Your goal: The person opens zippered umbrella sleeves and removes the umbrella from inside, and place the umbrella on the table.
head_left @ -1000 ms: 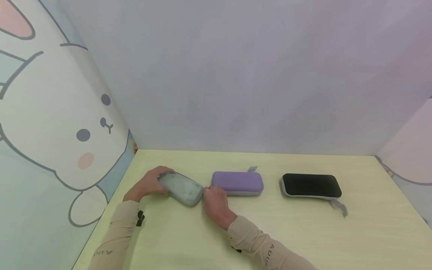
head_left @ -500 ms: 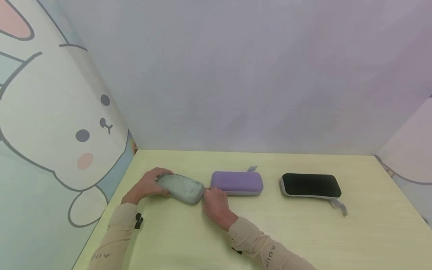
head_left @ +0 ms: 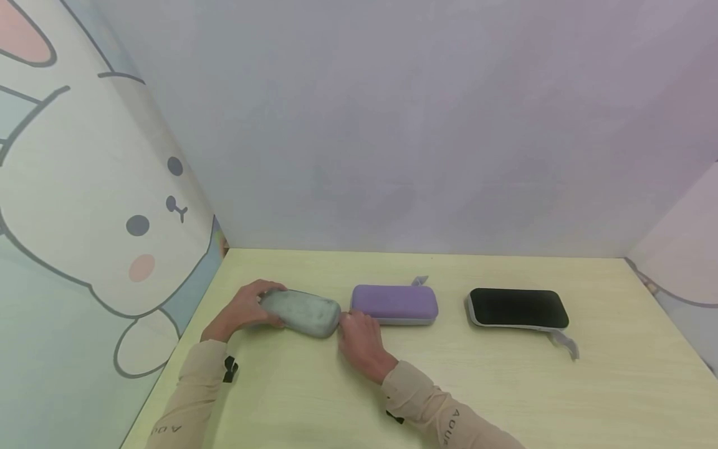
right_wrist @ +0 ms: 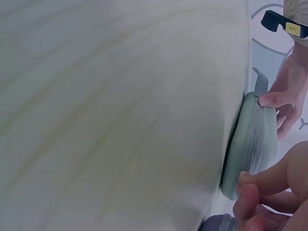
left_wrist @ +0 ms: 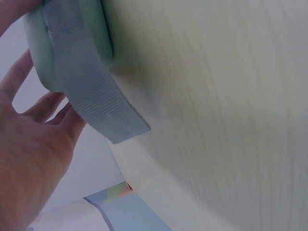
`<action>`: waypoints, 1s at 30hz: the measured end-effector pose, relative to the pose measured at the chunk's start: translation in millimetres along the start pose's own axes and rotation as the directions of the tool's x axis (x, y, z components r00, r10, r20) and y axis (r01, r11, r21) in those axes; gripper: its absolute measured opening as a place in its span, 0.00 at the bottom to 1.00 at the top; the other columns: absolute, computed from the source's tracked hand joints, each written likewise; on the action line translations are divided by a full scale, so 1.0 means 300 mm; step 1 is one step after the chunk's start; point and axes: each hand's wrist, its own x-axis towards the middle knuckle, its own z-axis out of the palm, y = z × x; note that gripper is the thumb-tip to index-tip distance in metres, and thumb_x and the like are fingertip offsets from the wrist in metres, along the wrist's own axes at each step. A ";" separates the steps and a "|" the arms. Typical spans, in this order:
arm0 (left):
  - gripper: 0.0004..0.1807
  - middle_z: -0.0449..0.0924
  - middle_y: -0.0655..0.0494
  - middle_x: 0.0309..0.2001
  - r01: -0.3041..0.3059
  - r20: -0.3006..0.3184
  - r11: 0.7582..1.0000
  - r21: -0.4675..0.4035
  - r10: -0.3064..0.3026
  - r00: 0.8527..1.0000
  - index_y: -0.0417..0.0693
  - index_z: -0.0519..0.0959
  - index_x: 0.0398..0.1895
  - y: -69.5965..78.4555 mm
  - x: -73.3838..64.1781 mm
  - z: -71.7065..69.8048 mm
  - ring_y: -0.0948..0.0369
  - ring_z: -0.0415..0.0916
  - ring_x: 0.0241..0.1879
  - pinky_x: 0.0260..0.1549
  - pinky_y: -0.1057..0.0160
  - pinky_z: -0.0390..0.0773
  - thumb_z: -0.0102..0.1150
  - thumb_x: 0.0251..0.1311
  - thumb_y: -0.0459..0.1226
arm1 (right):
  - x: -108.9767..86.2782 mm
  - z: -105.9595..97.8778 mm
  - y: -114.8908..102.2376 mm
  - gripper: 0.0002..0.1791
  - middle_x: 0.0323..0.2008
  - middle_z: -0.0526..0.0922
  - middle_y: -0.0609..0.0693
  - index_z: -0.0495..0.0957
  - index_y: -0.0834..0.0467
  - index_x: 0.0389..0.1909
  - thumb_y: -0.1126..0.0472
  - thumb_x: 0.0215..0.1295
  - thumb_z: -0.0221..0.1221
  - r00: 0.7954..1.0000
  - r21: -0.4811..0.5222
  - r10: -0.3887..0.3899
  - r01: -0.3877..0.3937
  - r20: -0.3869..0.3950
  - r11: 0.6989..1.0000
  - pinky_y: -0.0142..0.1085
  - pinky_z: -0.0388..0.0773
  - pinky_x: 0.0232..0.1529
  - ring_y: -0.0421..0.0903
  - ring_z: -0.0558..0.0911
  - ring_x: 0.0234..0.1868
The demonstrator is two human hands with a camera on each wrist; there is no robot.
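A pale green zippered pencil case [head_left: 303, 313] lies at the left of the table, its right end angled toward me. My left hand [head_left: 248, 307] grips its left end, thumb on the near side and fingers over the far side. A grey fabric strap [left_wrist: 94, 91] hangs from that end in the left wrist view. At the opposite end, my right hand [head_left: 361, 344] pinches with curled fingers and thumb by the zipper [right_wrist: 258, 139]; the zipper pull is hidden behind the fingertips. The zipper line runs along the case's near side in the right wrist view.
A purple case [head_left: 394, 302] with a small grey strap lies just beyond my right hand. Farther right is a black-topped case [head_left: 517, 308] with a grey strap trailing toward me. The pale yellow table [head_left: 505, 386] meets walls at the back and left.
The green case has turned slightly, its right end shifting away from me and its left end a little left and nearer. My left hand moved with it; the right hand stays almost in place.
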 end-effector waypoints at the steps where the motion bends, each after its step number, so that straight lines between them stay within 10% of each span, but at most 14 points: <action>1: 0.39 0.76 0.51 0.52 0.004 0.000 1.000 -0.001 -0.004 1.000 0.54 0.80 0.49 0.000 -0.001 0.000 0.51 0.70 0.50 0.49 0.48 0.68 0.81 0.24 0.49 | 0.000 0.000 0.001 0.13 0.13 0.64 0.45 0.71 0.57 0.13 0.74 0.47 0.60 1.000 0.004 0.000 0.000 -0.002 1.000 0.32 0.59 0.14 0.38 0.64 0.16; 30: 0.42 0.73 0.45 0.53 0.073 -0.006 0.996 0.046 -0.073 0.997 0.53 0.77 0.51 0.015 -0.025 0.014 0.47 0.69 0.50 0.48 0.44 0.69 0.77 0.27 0.58 | -0.006 0.002 0.005 0.22 0.12 0.58 0.43 0.59 0.53 0.08 0.76 0.43 0.59 0.999 0.055 -0.006 0.009 -0.048 0.998 0.31 0.56 0.13 0.36 0.59 0.16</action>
